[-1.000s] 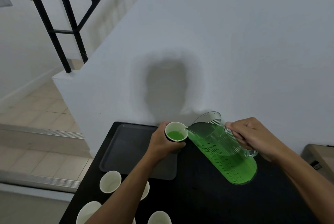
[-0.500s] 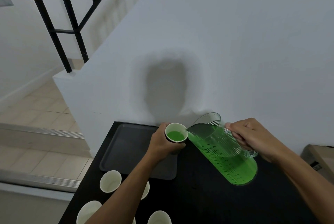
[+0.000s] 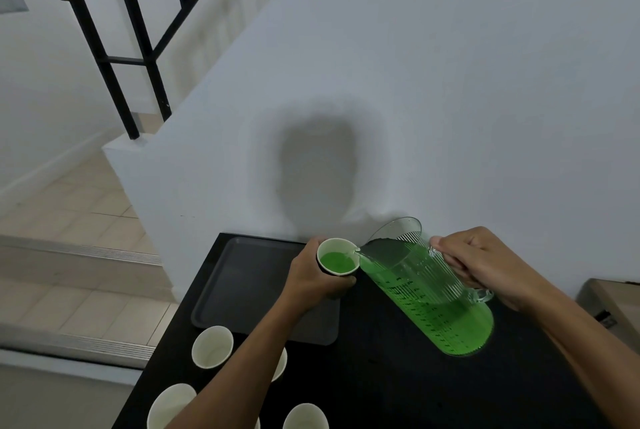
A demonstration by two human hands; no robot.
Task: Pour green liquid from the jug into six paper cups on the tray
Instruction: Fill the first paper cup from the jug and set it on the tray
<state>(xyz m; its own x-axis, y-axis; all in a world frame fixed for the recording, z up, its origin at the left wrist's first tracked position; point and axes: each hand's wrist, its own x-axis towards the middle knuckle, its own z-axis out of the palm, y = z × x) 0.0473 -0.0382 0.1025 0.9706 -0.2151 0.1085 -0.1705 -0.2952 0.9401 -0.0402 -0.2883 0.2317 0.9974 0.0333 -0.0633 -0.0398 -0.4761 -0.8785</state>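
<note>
My left hand (image 3: pixel 313 274) grips a paper cup (image 3: pixel 337 257) with green liquid inside, held above the right end of the dark tray (image 3: pixel 242 284). My right hand (image 3: pixel 485 265) grips the handle of a clear ribbed jug (image 3: pixel 429 286) of green liquid. The jug is tilted left, its spout at the cup's rim. Several empty paper cups stand on the black table in front of the tray, one at the left (image 3: pixel 212 346) and one near the bottom edge (image 3: pixel 304 416); my left forearm partly hides another.
The black table (image 3: pixel 381 376) stands against a white wall (image 3: pixel 415 82). Tiled steps (image 3: pixel 69 255) and a black railing (image 3: pixel 138 47) lie to the left. A brown box (image 3: pixel 613 300) sits at the right edge.
The green liquid in the cup has risen a little. Hands, cup and jug have stayed nearly in place.
</note>
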